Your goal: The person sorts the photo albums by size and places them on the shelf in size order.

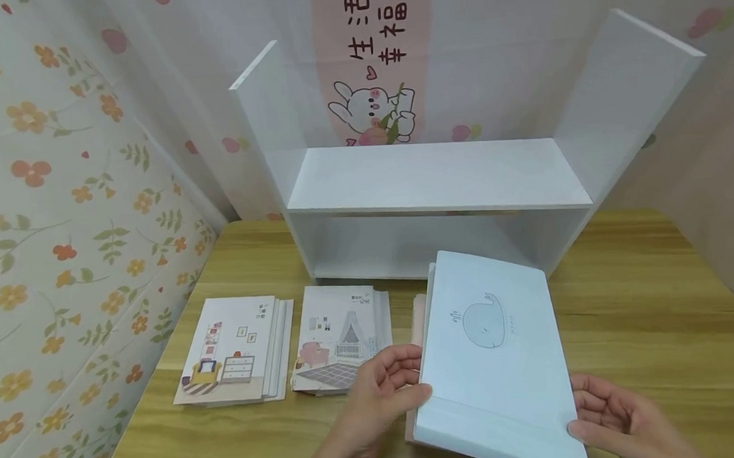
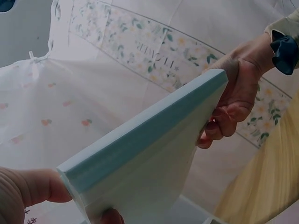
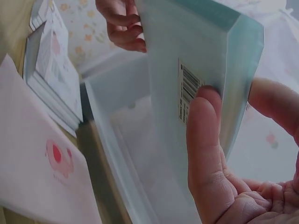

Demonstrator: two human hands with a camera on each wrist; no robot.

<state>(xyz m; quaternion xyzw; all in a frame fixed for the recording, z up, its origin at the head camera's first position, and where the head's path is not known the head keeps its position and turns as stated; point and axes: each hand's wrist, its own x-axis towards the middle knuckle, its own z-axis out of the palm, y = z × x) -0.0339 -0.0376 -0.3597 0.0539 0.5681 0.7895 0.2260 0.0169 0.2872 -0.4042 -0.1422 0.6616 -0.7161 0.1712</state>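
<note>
Both hands hold a light-blue folder-like book with a whale drawing, raised and slightly tilted above the table. My left hand pinches its left edge, thumb on the cover and fingers beneath. At the lower right edge my right hand grips it the same way. The right wrist view shows a barcode label on the book's underside, with my right fingers against it. Partly hidden under it, a pink book with an elephant picture, seen in the right wrist view, lies on the table.
A white two-level shelf with tall side panels stands at the back of the wooden table. Two stacks of illustrated books, one at the far left and one beside it, lie in front and to the left of the shelf. Patterned curtains hang around.
</note>
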